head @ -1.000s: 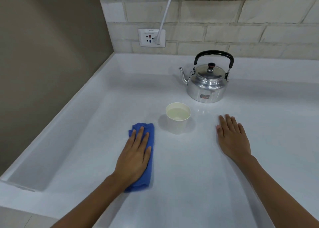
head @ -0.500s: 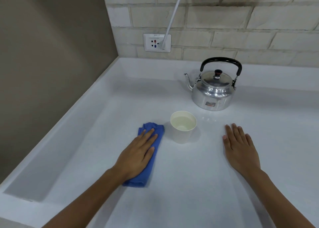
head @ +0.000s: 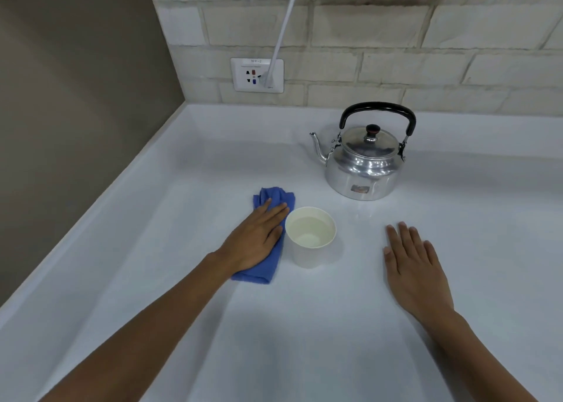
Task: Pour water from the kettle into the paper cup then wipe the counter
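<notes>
The greatest risk is judged to lie at the paper cup (head: 310,237), which holds water and stands just beside the blue cloth (head: 268,237) being pressed to the white counter (head: 304,340). A sideways stroke toward the right could knock the light cup over and spill its contents across the area being wiped; the cloth's edge appears to be touching or nearly touching the cup wall, though contact cannot be confirmed. The cup would probably be better skirted or lifted aside. The steel kettle (head: 365,161) is set upright behind the cup, well apart from both hands, its spout turned left, so little danger is expected there. The left hand (head: 256,240) is laid flat on the cloth, fingers extended and close together, pressing rather than gripping. The right hand (head: 414,261) is spread flat on bare counter to the right of the cup, palm down, holding nothing.
</notes>
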{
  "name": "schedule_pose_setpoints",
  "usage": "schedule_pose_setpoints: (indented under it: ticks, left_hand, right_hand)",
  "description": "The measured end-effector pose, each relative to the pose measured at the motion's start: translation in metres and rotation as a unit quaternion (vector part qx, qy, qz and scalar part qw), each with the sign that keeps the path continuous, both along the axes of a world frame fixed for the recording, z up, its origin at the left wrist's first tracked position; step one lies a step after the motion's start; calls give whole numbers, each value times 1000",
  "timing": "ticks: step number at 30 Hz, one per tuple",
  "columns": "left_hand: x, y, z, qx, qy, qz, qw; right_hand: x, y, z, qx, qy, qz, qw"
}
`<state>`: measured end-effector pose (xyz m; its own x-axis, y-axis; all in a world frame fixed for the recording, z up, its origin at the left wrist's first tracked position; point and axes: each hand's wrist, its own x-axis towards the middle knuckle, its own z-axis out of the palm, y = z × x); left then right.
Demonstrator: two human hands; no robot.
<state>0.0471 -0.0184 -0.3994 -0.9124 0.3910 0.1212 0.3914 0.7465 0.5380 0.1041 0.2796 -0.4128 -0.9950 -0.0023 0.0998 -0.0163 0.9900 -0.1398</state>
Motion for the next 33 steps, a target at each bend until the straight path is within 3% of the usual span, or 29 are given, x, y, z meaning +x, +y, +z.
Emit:
schedule_pose_setpoints:
  ticks: [2,5,12,20,33]
  left_hand:
    - [-7,-13,4,5,-12,-63,998]
    - [-32,-23,7,-70,15,-83,994]
    - [-98,-2,3,-118,57,6,991]
    - [-142,8,0,-207,28,85,974]
    - [-159,12,6,-255,-8,83,963]
  right_hand:
    - [1,0,0,-5,-6,0,1000]
    - [0,-1,1,-24,-14,-5,1000]
    - [2,-1,0,-43,-11,-10,999]
    - [2,-2,1,-30,-6,-12,999]
    - [3,-1,0,-31,-3,-11,999]
